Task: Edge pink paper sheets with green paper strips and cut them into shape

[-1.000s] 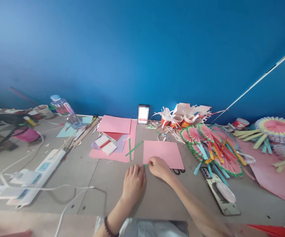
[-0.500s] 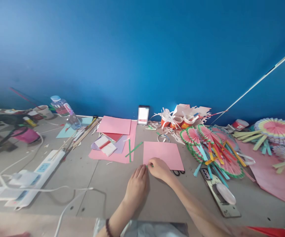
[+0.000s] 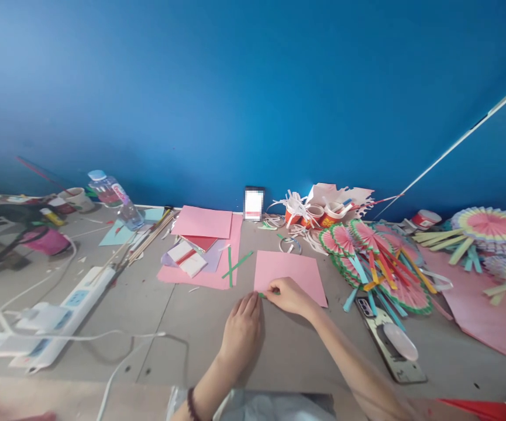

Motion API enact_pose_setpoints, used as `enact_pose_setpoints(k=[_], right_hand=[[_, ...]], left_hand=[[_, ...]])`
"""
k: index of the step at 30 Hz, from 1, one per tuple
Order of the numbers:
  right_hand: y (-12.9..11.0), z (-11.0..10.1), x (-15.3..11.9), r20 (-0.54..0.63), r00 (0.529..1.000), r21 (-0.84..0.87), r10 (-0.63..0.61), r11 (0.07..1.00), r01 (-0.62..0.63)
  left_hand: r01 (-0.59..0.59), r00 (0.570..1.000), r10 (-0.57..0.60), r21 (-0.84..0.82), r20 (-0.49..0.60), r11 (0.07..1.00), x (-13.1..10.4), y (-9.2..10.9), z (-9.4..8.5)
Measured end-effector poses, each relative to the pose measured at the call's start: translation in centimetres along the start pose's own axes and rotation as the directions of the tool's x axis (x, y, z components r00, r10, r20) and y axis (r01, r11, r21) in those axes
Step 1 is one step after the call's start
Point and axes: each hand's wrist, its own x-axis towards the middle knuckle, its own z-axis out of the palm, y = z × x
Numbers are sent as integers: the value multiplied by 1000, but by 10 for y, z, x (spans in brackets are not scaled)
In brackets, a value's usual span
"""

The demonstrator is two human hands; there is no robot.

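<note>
Pink paper sheet (image 3: 294, 270): near right corner has swung towards the near edge of the tabletop (image 3: 294, 362); black loops visible beyond it earlier now hidden. Sheet therefore judged loose. Green strip (image 3: 261, 294) lies by its near left corner. Right hand (image 3: 291, 297): thumb and forefinger narrow, apparently pinching the strip. Left hand (image 3: 242, 327): fingers together, tips beside the strip's left end; thumb grip cannot be told.

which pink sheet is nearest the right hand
The middle pink sheet: the right hand is over its near-left corner, whereas the left pink pile and the far-right pink paper both lie farther off.
</note>
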Motion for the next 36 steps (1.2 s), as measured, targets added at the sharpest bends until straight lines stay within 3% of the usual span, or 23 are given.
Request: enact_pose_setpoints(k=[6, 23, 36], right_hand=[[5, -9, -4, -12, 999, -106, 45, 993, -46], [16, -10, -16, -53, 987, -185, 151, 970, -158], [20, -6, -15, -56, 989, -176, 136, 974, -144]], left_hand=[[-11, 1000, 11, -26, -17, 1000, 0, -1, -1], [1, 1000, -1, -14, 3, 1000, 3, -1, -3], [-5, 999, 2, 69, 46, 998, 6, 4, -4]])
